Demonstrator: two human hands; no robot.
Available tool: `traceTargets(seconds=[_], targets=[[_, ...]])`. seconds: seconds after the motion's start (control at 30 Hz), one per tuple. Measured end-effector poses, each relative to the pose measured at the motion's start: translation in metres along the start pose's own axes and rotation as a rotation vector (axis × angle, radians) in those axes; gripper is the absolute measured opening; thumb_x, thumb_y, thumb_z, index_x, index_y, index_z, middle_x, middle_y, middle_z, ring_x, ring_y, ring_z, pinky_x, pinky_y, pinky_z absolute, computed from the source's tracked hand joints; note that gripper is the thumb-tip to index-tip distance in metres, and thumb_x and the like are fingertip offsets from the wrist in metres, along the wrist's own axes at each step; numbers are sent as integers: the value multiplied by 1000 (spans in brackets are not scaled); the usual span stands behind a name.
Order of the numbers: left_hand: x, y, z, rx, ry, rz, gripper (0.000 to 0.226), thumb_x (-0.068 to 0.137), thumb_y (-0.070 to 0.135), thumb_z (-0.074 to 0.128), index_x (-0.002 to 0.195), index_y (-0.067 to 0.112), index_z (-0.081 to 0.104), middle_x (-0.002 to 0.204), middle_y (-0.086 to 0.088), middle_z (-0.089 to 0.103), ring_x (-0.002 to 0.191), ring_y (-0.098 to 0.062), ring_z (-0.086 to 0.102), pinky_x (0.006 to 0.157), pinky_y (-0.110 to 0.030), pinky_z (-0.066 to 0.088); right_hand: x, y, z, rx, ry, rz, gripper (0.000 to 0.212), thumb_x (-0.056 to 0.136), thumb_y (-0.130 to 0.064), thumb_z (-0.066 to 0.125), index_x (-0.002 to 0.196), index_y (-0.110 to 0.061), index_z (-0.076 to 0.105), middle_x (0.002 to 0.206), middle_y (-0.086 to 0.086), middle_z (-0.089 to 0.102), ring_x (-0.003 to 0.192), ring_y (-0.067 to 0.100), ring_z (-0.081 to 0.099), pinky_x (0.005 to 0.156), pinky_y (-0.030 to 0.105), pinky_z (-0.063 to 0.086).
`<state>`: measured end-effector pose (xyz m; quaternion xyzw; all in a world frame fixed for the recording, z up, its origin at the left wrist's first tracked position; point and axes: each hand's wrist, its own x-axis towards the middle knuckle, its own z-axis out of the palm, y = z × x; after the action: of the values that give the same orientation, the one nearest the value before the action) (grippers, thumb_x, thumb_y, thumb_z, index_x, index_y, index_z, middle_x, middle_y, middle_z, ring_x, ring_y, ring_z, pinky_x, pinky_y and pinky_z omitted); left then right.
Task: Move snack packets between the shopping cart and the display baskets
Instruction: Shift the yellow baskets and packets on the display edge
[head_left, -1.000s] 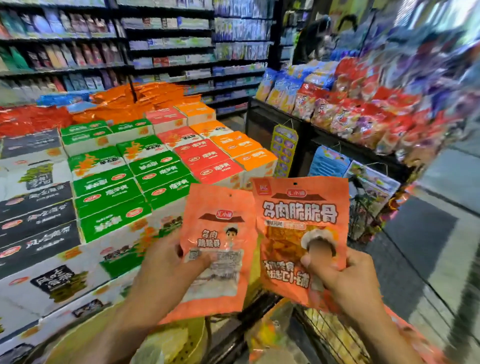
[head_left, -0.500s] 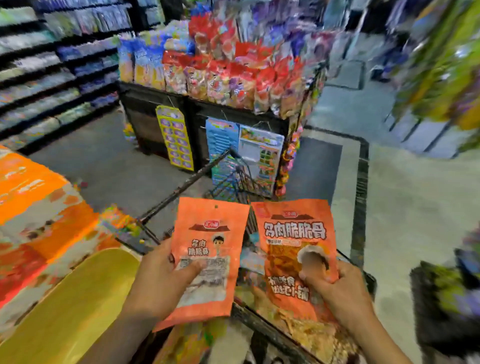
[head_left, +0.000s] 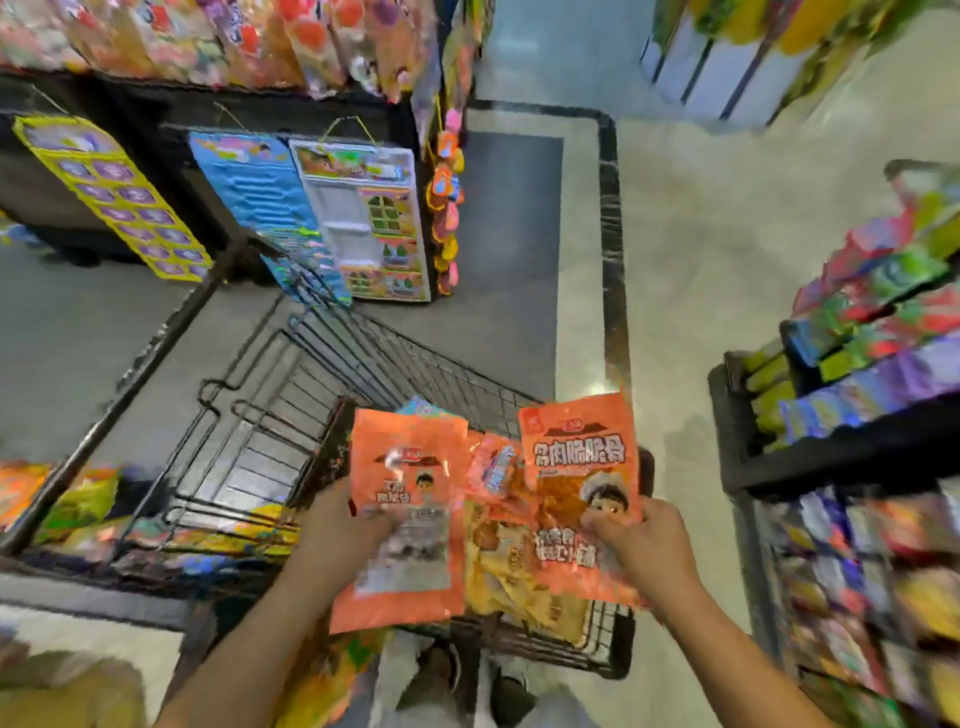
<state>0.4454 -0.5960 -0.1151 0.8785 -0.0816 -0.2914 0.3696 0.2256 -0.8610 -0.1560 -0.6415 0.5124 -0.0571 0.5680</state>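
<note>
Both hands, left hand (head_left: 332, 535) and right hand (head_left: 641, 545), each pinching an orange packet (head_left: 410, 467), have swung from the display to over the cart (head_left: 291, 415), so dropping in looks next.

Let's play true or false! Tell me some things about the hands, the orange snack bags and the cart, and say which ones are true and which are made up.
1. Each hand holds one orange packet. True: the left hand grips the left orange packet, and the right hand pinches the right orange packet.
2. The two packets are held above the shopping cart. True.
3. The cart has nothing in it. False: a yellow packet and others lie inside, under the hands.
4. The packets in the hands are blue. False: both are orange.
5. A display rack of snacks stands to the right. True.
</note>
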Motion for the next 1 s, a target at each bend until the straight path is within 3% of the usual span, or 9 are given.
traceTargets(seconds=[0.1,0.27,0.33,0.4,0.5,0.63,0.77,0.87,1.0], targets=[[28,-8,21,-5,-65,-46,23,83,17,86,81,32,69,65,39,65,61,17,62,45,-3,40,7,46,30,162,37,286,36,77,-19,92,110,-15,79,93,10,81,82,36,78,72,47,64],[55,-29,36,26,-160,-118,18,82,14,86,82,28,74,70,34,70,61,15,65,51,-6,42,29,87,94,592,193,669,86,65,-3,91,141,13,53,104,24,71,68,30,75,56,36,59],[59,-32,35,24,-193,-137,22,80,23,87,90,39,77,79,28,75,68,10,69,59,-18,47,50,88,115,744,270,741,93,73,3,89,153,4,43,117,26,72,83,37,79,70,57,65],[62,-36,34,69,-201,-136,32,77,35,88,92,57,71,82,31,74,72,10,68,63,-23,48,76,94,132,803,399,828,69,84,-3,85,144,2,52,104,23,74,78,35,77,75,65,63],[68,-42,34,74,-174,-157,31,75,43,89,92,59,69,81,33,73,73,8,68,66,-28,51,117,104,153,892,497,902,41,89,-10,84,122,-2,60,97,15,72,71,31,74,55,46,63],[76,-55,37,0,-212,-212,31,78,37,87,100,52,71,89,16,79,75,-7,74,70,-34,54,162,114,176,927,479,908,33,90,-11,82,114,1,63,97,11,72,87,29,72,90,51,62],[90,-60,49,-133,-203,-299,24,85,23,82,105,35,76,97,5,81,86,-15,78,79,-45,59,188,125,185,896,424,925,36,94,-5,76,120,2,53,106,17,67,98,33,68,98,54,59],[107,-62,71,-273,-169,-421,21,88,16,80,108,19,75,97,-7,81,87,-29,79,79,-49,63,181,135,175,883,209,919,20,103,-13,66,120,-2,66,89,11,65,74,23,64,72,38,66],[133,-51,119,-459,-169,-482,23,91,12,77,114,10,71,102,-14,79,93,-37,77,85,-53,61,144,141,140,794,-6,863,13,105,-11,53,95,-11,61,70,5,48,56,19,42,47,24,42]])
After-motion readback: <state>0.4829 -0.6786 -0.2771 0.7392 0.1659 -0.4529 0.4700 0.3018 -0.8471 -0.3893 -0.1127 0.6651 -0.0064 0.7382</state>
